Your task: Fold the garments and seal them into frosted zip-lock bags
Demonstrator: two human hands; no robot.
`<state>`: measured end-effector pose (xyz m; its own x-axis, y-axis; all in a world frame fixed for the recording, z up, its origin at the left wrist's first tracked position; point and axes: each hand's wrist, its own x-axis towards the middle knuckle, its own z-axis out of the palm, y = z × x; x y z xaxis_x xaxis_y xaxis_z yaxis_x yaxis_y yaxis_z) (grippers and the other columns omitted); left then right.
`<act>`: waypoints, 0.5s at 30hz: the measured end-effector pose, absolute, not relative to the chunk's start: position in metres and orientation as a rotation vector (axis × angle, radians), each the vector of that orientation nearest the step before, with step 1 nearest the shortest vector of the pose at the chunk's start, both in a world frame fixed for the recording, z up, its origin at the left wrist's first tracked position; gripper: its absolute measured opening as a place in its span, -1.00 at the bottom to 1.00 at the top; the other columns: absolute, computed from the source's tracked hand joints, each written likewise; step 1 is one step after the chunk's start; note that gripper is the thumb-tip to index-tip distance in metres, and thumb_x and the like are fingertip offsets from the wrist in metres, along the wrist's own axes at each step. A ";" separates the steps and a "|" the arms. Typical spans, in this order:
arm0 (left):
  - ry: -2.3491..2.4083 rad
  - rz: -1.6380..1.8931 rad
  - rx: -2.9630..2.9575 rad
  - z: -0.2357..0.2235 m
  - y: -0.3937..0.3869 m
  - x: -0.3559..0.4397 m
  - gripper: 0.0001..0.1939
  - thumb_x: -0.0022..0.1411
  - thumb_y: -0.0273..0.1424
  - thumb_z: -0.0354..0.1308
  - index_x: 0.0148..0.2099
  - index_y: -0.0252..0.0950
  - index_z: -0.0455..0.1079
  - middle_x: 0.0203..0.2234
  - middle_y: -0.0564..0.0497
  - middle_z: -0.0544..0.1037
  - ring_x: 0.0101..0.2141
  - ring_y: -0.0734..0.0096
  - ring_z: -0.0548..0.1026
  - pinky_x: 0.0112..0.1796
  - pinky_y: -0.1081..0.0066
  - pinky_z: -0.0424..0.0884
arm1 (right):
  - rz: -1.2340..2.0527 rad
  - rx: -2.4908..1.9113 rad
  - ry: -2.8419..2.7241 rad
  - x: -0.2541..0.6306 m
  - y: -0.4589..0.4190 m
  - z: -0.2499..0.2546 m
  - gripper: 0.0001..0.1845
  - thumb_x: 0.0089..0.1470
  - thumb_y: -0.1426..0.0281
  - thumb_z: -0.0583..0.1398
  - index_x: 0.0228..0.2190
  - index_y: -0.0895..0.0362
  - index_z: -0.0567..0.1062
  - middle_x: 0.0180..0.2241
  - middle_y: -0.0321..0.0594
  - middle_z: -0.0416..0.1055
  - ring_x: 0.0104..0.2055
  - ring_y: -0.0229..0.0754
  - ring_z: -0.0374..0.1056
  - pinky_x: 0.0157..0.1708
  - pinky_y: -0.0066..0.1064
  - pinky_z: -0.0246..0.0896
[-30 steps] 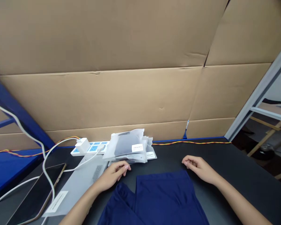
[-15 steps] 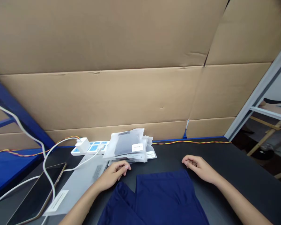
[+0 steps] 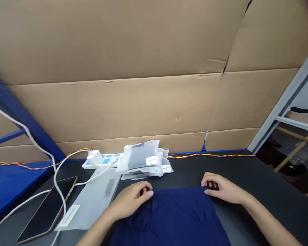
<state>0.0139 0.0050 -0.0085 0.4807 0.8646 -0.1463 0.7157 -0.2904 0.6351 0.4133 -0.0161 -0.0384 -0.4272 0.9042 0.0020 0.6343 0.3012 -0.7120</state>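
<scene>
A navy blue garment (image 3: pixel 184 215) lies on the black table in front of me, its straight far edge running between my hands. At that edge's left corner is my left hand (image 3: pixel 133 200), fingers curled and thumb closed against the cloth. My right hand (image 3: pixel 224 188) pinches the right corner, thumb on the near side and bent fingers just past the edge. The garment's lower part runs out of the bottom of the view, and my left hand and forearm cover some of its left side.
Behind the garment is a stack of frosted plastic bags (image 3: pixel 143 160) with white labels. A flat grey labelled bag (image 3: pixel 94 198) lies left, beside a phone (image 3: pixel 48 208) and white cables. A power strip (image 3: pixel 106 160) sits against the cardboard wall (image 3: pixel 133 109).
Both hands have come to the garment's far corners and closed on them. My left hand has moved right, over the folded left part. The view has shifted slightly.
</scene>
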 end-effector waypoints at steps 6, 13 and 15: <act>1.355 0.308 2.157 -0.019 -0.002 0.030 -0.82 0.26 -0.24 0.16 -0.11 -0.14 0.42 -0.49 0.16 0.46 -0.38 0.33 0.45 -0.34 0.47 0.22 | 0.830 -1.369 -2.081 0.406 -0.017 -0.047 -0.92 0.09 0.39 0.22 -0.43 0.09 0.43 -0.41 -0.33 0.37 -0.39 -0.24 0.24 -0.37 -0.43 0.16; 1.202 0.624 2.165 -0.012 0.013 0.022 -0.88 0.31 -0.29 0.12 -0.21 -0.23 0.37 -0.47 0.13 0.36 -0.49 0.44 0.31 -0.43 0.49 0.24 | 0.741 -1.337 -1.941 0.398 -0.014 -0.032 -0.83 0.21 0.27 0.12 -0.33 0.10 0.42 -0.42 -0.28 0.40 -0.43 -0.22 0.26 -0.40 -0.40 0.19; 1.172 0.691 2.280 0.000 0.006 0.016 -0.87 0.35 -0.29 0.08 -0.18 -0.22 0.39 -0.41 0.07 0.41 -0.42 0.39 0.37 -0.38 0.46 0.29 | 0.693 -1.299 -1.942 0.399 -0.026 -0.019 -0.83 0.22 0.27 0.12 -0.31 0.08 0.44 -0.30 -0.20 0.47 -0.33 -0.16 0.33 -0.30 -0.34 0.25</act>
